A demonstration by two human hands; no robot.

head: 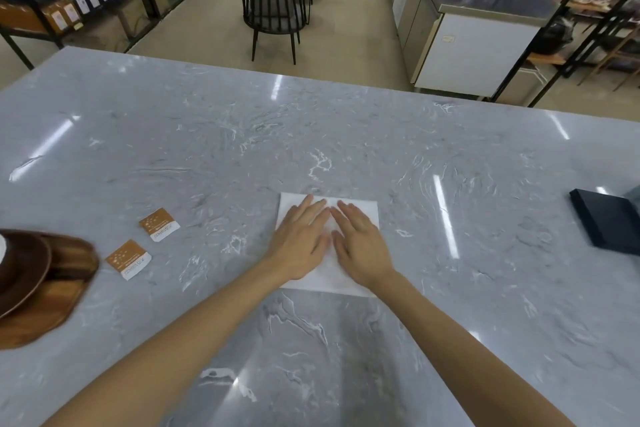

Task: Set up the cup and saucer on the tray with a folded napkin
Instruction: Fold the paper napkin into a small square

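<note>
At the left edge, a wooden tray (52, 305) is cut off by the frame; on it sits a dark brown saucer (24, 270), and a sliver of white there may be the cup. Centre, a white napkin (360, 210) lies flat on the grey marble counter (207, 149), mostly hidden under the left hand (299, 241) and right hand (358, 244), fingers extended, close together, pressing down. Left of the fingers lie two orange sachets (159, 224).

The napkin (329, 243) lies mid-counter (346, 135) under both hands; two packets (143, 243) and the tray (45, 302) sit left.
</note>
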